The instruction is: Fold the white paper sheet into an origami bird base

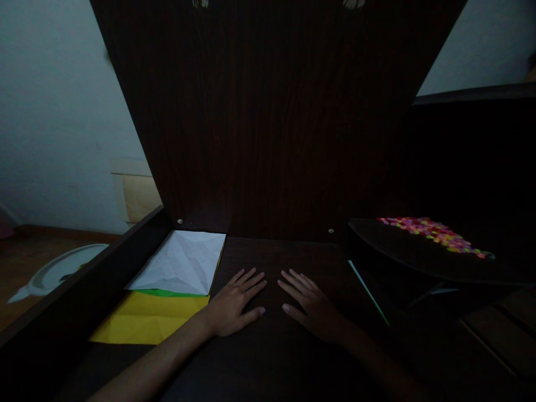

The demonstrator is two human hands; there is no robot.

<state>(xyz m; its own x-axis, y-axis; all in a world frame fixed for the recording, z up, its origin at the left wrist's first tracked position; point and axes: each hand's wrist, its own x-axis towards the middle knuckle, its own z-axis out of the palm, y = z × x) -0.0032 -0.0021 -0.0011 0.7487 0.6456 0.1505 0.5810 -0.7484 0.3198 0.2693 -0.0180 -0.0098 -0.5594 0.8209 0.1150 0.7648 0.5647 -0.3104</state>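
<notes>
Both my hands lie flat, palms down, on the dark wooden surface (268,368). My left hand (234,306) has its fingers spread and holds nothing; it rests just right of the paper sheets. My right hand (312,307) is spread the same way, a short gap from the left one, also with nothing in it. Left of my left hand lies a creased white sheet of paper (180,261). Beneath it a green edge (167,292) shows, and a yellow sheet (151,317) lies nearer to me.
A tall dark wooden panel (272,123) stands behind the surface. A low side board (84,273) borders the left. At right, a pile of small colourful pieces (435,234) sits on a dark raised shelf, with a thin pale-green strip (368,291) below. A white oval object (62,271) lies beyond the board.
</notes>
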